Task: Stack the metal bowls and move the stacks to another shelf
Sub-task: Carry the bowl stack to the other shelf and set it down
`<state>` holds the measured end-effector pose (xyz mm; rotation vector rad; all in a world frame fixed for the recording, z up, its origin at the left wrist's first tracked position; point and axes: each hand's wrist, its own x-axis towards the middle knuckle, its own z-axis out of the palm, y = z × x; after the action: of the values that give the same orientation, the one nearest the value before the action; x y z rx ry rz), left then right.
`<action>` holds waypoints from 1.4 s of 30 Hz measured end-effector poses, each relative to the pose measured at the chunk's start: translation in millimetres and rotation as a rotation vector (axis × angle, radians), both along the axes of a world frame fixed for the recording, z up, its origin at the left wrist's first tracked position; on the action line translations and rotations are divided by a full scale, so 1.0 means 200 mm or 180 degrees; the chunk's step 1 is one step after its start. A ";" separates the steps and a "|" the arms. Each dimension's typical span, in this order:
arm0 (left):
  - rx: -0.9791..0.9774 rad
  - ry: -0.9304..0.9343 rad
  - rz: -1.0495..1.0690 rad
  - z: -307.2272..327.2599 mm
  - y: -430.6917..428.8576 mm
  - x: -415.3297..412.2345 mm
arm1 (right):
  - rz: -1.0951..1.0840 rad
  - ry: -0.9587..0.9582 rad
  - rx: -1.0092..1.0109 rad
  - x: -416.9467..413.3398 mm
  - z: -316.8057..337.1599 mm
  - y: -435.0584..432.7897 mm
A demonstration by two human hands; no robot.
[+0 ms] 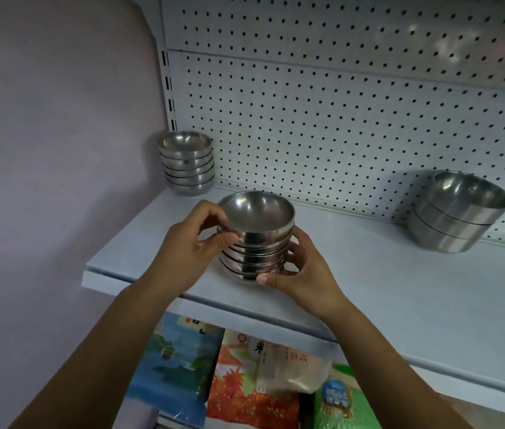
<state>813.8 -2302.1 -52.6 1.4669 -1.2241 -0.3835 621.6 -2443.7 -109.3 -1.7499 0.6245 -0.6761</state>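
A stack of several small metal bowls stands near the front of the white shelf. My left hand grips the stack's left side near the top, thumb and fingers curled round the upper bowls. My right hand grips the lower right side, thumb at the stack's base. A second stack of several small bowls sits in the shelf's back left corner. A stack of larger metal bowls stands at the back right.
A white pegboard backs the shelf. A pale wall closes the left side. Colourful bags of goods lie on the shelf below.
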 end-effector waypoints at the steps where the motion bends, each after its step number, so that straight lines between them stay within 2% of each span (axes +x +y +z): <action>1: 0.0003 0.0049 -0.0072 0.00 -0.01 0.03 | -0.0031 0.0001 0.0000 0.02 0.00 0.00; 5: 0.0062 0.0142 -0.0352 -0.02 -0.07 0.13 | -0.0166 0.0076 0.0025 0.12 0.00 -0.01; 7: 0.0196 -0.0025 -0.0209 -0.05 -0.07 0.21 | -0.0236 0.0147 -0.0024 0.17 0.00 -0.01; 9: 0.0399 -0.0393 0.0166 -0.10 -0.06 0.29 | -0.0362 0.0180 -0.0097 0.24 0.01 -0.02; 13: 0.0882 -0.1537 0.0816 -0.22 0.01 0.47 | -0.0648 0.0247 -0.0135 0.37 0.03 -0.04; 17: 0.1235 -0.1993 0.0985 -0.35 0.02 0.60 | -0.0866 0.0426 -0.0238 0.50 0.07 -0.08; 32: 0.0857 -0.1736 0.1109 -0.40 0.03 0.65 | -0.1636 0.0646 -0.0358 0.88 0.10 -0.30; 42: 0.0909 -0.1576 0.1224 -0.36 0.05 0.63 | -0.1550 0.0808 -0.0236 0.87 0.12 -0.35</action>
<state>940.2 -2291.5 -125.0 2.0822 -1.2596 0.0804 795.7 -2514.7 -86.2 -1.7797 1.2393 -0.8195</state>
